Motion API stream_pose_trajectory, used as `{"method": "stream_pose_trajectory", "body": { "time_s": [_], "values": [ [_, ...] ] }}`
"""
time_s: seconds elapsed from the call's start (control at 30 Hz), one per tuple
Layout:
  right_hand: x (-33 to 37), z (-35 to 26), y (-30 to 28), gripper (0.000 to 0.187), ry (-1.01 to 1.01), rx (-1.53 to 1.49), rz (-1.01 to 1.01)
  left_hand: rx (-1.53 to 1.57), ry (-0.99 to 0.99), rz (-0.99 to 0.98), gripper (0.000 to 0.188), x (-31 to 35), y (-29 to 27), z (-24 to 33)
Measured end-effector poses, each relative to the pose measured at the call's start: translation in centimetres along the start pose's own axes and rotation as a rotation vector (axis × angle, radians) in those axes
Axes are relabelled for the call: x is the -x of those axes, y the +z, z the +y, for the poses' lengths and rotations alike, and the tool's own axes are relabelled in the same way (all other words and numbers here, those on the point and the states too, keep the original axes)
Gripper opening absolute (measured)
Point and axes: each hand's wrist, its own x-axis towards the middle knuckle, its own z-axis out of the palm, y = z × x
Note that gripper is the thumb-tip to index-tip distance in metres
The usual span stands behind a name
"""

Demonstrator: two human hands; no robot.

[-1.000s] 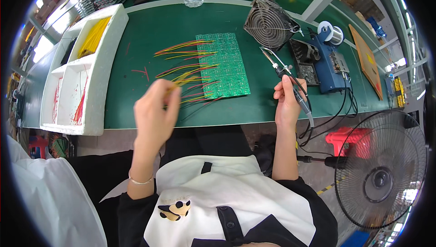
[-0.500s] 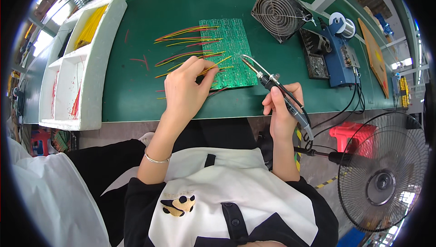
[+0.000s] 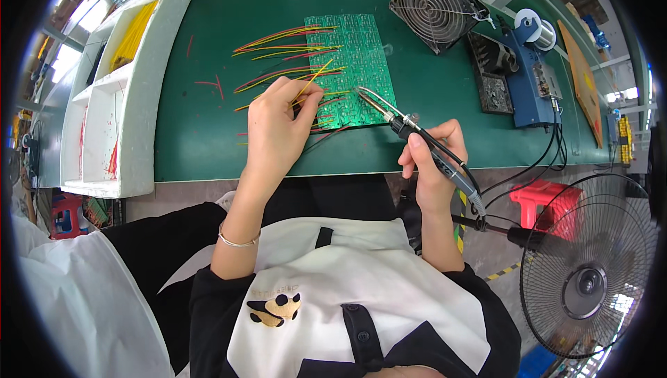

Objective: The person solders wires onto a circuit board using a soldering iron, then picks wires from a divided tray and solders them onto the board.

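Between the fingertips of my left hand [image 3: 272, 126] is a yellow wire [image 3: 317, 76], which slants up over the left part of a green circuit board [image 3: 368, 65]. My right hand [image 3: 436, 169] grips a soldering iron [image 3: 405, 127] with a thin tube along its shaft. The iron's tip points left and rests at or just above the board's lower half; contact is too fine to make out. Red, yellow and dark wires [image 3: 267, 39] run leftward from the board in several groups. My left fingers hide some of the lower wires.
A white foam box [image 3: 146, 107] with yellow and red wires stands left. Loose red wire bits [image 3: 219, 87] lie beside it. Back right are a square fan [image 3: 434, 6], an iron stand [image 3: 495, 89], a blue soldering unit [image 3: 531, 76] and a solder spool [image 3: 535, 29]. A round fan [image 3: 587, 274] stands lower right.
The yellow wire in my left hand has tilted steeper, its far end lifting toward the board's upper part. The iron's tip has moved left and lower across the board. The whole view has shifted slightly.
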Motion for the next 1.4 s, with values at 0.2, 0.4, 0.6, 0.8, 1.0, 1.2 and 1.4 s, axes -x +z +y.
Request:
{"method": "stream_pose_trajectory", "body": {
  "time_s": [0.2, 0.4, 0.6, 0.8, 1.0, 1.2, 1.4],
  "values": [
    [0.2, 0.1, -0.1, 0.021, -0.004, 0.049, -0.002, 0.02, -0.009, 0.005, 0.006, 0.1, 0.0, 0.2],
    [0.3, 0.3, -0.1, 0.022, -0.026, 0.074, -0.001, 0.057, 0.031, 0.039, 0.007, 0.2, 0.4, -0.4],
    [0.4, 0.5, 0.0, 0.022, -0.062, 0.07, -0.006, 0.049, 0.033, 0.05, 0.006, 0.2, 0.4, -0.2],
    [0.9, 1.1, 0.0, 0.021, -0.128, 0.157, -0.002, 0.039, 0.04, 0.057, 0.005, 0.3, 0.5, -0.2],
    [1.4, 1.7, -0.2, 0.02, -0.233, 0.288, -0.03, 0.025, 0.068, 0.082, 0.004, 0.5, 0.6, -0.3],
    [1.3, 1.7, -0.1, 0.021, -0.21, 0.253, -0.016, 0.027, 0.091, 0.089, 0.005, 0.5, 0.6, -0.3],
    [1.6, 1.9, -0.3, 0.021, -0.254, 0.215, -0.003, 0.003, 0.095, 0.075, 0.005, 0.5, 0.3, 0.1]
  ]
}}
